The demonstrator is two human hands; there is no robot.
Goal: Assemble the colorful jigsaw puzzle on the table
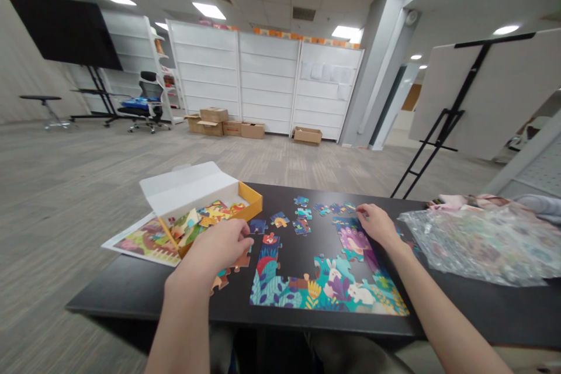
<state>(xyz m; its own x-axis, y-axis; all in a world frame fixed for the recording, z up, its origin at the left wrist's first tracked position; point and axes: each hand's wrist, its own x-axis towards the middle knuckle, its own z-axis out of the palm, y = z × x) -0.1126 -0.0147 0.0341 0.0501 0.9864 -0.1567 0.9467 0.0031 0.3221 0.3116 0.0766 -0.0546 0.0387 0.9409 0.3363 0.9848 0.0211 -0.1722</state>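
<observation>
A partly joined jigsaw puzzle with white rabbits, flowers and leaves lies on the black table near its front edge. My right hand is at the puzzle's upper right corner, its fingertips pinched together at a dark blue puzzle piece. Left of the puzzle, my left hand hovers above loose brown and orange puzzle pieces, thumb and forefinger apart, nothing visible between them. Several more loose pieces, among them an orange and blue one and a short joined strip, lie beyond the puzzle.
An open yellow box of puzzle pieces, its white lid raised, stands at the left over a printed picture sheet. Crumpled clear plastic bags cover the table's right side. A black easel stand rises behind the table.
</observation>
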